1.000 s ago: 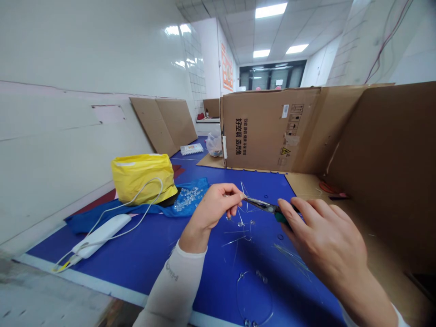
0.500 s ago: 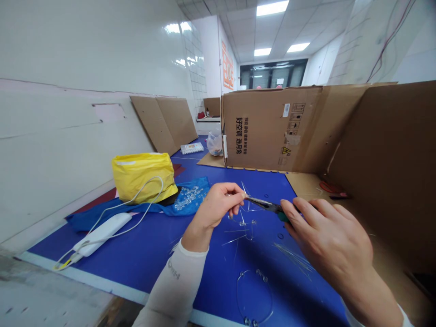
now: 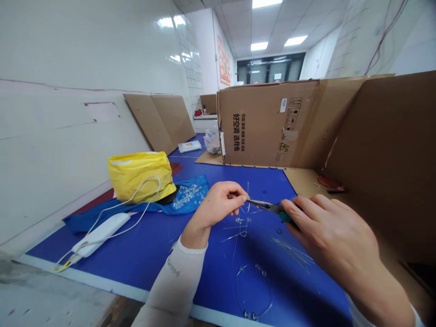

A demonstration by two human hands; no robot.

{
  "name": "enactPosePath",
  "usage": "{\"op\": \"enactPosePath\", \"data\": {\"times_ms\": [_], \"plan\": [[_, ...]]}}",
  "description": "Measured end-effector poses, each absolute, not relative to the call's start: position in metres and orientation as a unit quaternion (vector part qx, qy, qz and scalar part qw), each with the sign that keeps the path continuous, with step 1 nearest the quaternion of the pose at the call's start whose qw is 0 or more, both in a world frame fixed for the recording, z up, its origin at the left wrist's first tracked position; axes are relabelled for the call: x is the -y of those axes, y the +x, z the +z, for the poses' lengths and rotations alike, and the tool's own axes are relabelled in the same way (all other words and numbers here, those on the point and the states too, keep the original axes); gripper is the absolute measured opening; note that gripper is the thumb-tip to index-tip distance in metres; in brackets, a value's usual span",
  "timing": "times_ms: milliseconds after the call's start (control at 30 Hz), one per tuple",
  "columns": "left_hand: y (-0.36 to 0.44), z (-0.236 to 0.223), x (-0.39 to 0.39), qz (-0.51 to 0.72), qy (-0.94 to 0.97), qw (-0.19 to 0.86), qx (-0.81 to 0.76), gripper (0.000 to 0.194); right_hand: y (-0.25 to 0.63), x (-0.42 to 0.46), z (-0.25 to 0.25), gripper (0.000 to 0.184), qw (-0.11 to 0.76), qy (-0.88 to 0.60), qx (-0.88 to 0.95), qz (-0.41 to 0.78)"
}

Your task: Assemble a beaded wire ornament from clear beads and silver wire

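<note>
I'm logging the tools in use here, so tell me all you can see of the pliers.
The pliers have slim, tapering jaws of grey metal and a green grip. They lie nearly level, tips pointing left. The person's right hand holds the grip end, hiding most of the handles. The tips reach the left hand's fingertips; whether they clamp anything there is too small to tell.

Pliers [image 3: 267, 207] — shiny metal, green plastic grip [image 3: 285, 217], glossy clear beads [image 3: 186, 197], matt cardboard box [image 3: 259, 127]

This was a workshop-like room: white tiled walls [image 3: 189, 59] were seen, and a long blue tabletop [image 3: 102, 268] was partitioned by brown corrugated cardboard sheets [image 3: 269, 122] and strewn with clear beads [image 3: 186, 197] and thin wires [image 3: 294, 253].
</note>
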State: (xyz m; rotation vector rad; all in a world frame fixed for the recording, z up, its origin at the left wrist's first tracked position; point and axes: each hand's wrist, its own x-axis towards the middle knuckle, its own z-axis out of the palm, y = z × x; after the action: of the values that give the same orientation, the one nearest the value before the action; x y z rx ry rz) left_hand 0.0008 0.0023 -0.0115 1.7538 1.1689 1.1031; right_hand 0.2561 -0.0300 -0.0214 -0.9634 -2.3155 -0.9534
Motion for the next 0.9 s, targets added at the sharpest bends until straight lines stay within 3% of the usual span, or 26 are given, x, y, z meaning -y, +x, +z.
{"op": "enactPosePath", "data": {"times_ms": [233, 533, 900], "plan": [[0.001, -0.013, -0.001, 0.404, 0.744, 0.318, -0.426, 0.014, 0.264, 0.029, -0.021, 0.015, 0.233, -0.35, 0.858, -0.296], [0.004, -0.011, 0.002, 0.353, 0.835, 0.149, -0.396, 0.018, 0.281, 0.022, -0.026, 0.02, 0.245, -0.356, 0.874, -0.221], [0.004, -0.015, 0.008, 0.294, 0.875, 0.125, -0.363, 0.022, 0.287, 0.021, -0.026, 0.021, 0.245, -0.348, 0.892, -0.155]]}}
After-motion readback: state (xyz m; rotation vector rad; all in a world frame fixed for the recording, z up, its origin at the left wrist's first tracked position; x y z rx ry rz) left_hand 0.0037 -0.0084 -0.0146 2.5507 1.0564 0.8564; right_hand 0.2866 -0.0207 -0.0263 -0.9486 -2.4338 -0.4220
